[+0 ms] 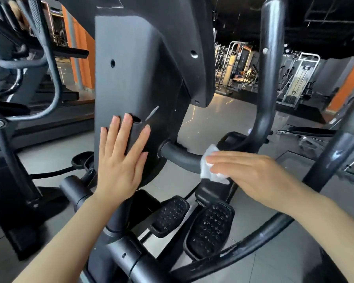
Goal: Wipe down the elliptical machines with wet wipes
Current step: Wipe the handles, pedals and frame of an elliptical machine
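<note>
On grey gym floor (pixel 223 123) — elliptical (pixel 135 78); right hand (pixel 251 172) presses wipe (pixel 209 170).

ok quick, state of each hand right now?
Left hand: open, fingers straight, flat against the console housing.
Right hand: open, straight fingers pressing the white wipe onto the handlebar.

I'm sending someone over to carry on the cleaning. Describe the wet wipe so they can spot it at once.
Start at the big black console housing in the middle, where the left hand lies flat. A short black bar sticks out of its lower right side; the wipe lies on that bar under the fingers of the right hand. It is the only white, crumpled thing among the black machine parts.
</note>
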